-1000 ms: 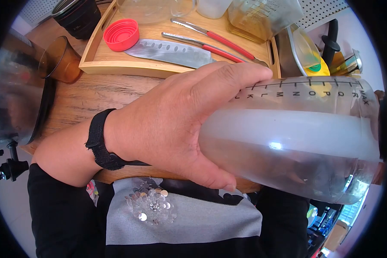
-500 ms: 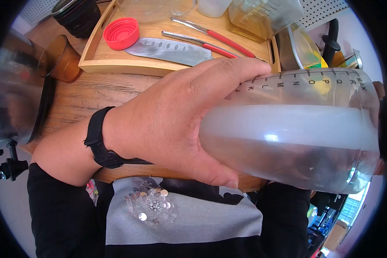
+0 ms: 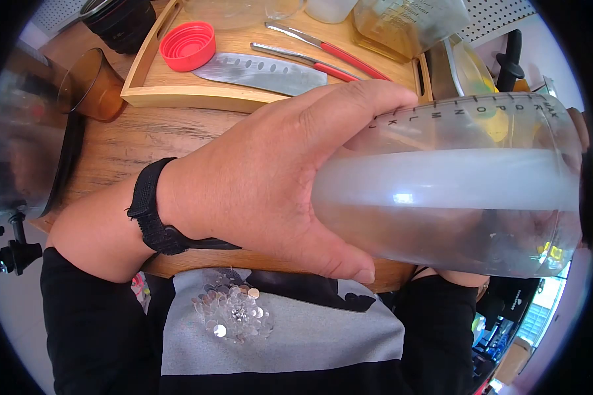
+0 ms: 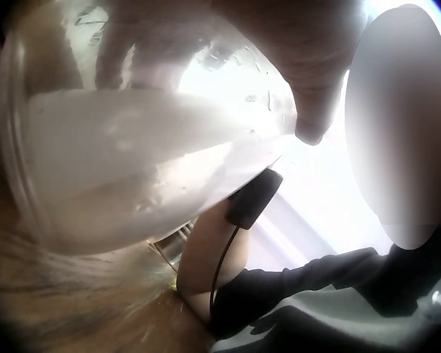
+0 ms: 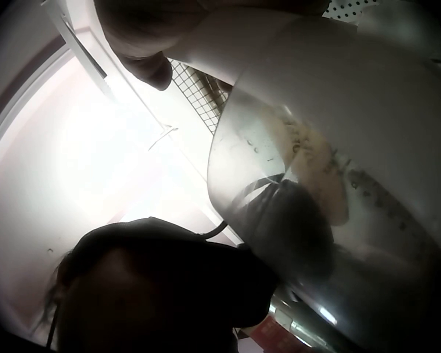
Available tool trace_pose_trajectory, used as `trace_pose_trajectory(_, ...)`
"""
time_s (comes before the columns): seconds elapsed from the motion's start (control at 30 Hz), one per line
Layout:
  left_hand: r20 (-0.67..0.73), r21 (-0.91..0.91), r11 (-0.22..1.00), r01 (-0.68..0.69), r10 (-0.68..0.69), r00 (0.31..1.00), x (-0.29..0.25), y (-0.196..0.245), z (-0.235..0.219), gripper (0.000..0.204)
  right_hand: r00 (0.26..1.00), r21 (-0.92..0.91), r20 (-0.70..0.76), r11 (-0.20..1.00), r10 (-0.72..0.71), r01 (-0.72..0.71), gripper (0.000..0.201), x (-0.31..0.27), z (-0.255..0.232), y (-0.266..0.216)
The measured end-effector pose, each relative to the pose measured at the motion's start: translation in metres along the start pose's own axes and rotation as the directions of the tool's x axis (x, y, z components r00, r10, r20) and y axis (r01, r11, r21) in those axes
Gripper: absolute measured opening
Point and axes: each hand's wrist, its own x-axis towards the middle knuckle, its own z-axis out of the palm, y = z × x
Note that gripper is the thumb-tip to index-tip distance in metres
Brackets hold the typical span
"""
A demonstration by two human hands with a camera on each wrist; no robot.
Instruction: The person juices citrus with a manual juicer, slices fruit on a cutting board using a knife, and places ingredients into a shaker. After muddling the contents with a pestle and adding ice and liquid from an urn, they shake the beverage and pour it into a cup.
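My left hand (image 3: pixel 263 178) grips one end of a large clear cylindrical cup (image 3: pixel 441 171), thumb on the near side and fingers over the far side. Black letters and a MAX mark run along the cup's upper side, and a whitish band crosses its middle. It lies almost level, pointing right, above the table's front edge. Fingers of my right hand (image 3: pixel 581 128) show at the cup's far right end, mostly hidden behind it. In the right wrist view that hand (image 5: pixel 147 37) curves over the cup wall. The left wrist view shows the cup's rounded rim (image 4: pixel 15 147).
Behind stands a wooden tray (image 3: pixel 191 97) with a red collapsible cup (image 3: pixel 188 46), a knife (image 3: pixel 263 71), two red-handled tools (image 3: pixel 336 49) and a jug of yellowish liquid (image 3: pixel 402 33). An amber glass (image 3: pixel 95 85) and a dark cylinder (image 3: pixel 23 131) stand at left.
The cup's right end has risen in the head view and the cup has rolled slightly, its letters nearer the top edge. My left hand has shifted a little with it, still gripping.
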Motion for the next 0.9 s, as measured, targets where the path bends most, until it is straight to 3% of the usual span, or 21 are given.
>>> trace_pose_trajectory(0.77, -0.030, -0.015, 1.000, -0.009, 0.009, 1.000, -0.001, -0.002, 0.002, 0.100, 1.000, 0.007, -0.004, 1.000, -0.004, 0.004, 0.061, 0.001, -0.005, 0.002)
trace_pose_trajectory(0.87, -0.019, -0.020, 1.000, 0.002, -0.002, 1.000, -0.001, -0.002, 0.001, 0.100, 0.996, -0.068, -0.054, 0.995, 0.073, -0.077, 0.061, 0.004, 0.003, 0.002)
trace_pose_trajectory(0.9, -0.018, -0.030, 1.000, 0.008, -0.008, 1.000, -0.001, -0.001, 0.001, 0.100, 0.997, -0.009, -0.077, 1.000, -0.018, 0.017, 0.061, 0.001, 0.007, 0.015)
